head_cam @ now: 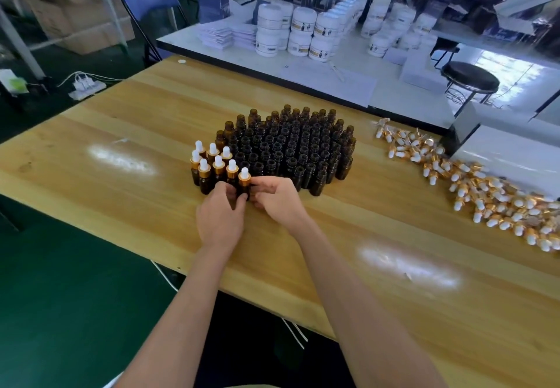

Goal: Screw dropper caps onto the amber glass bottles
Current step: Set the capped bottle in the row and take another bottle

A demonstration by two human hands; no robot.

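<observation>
My left hand (220, 216) and right hand (277, 201) both grip one capped amber bottle (244, 186), upright at the frame's centre, just beside the other capped bottles (218, 167) on the worktop (121, 133).

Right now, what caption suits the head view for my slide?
Left hand and right hand hold a capped amber bottle before uncapped bottles; dropper caps lie at right.
</observation>
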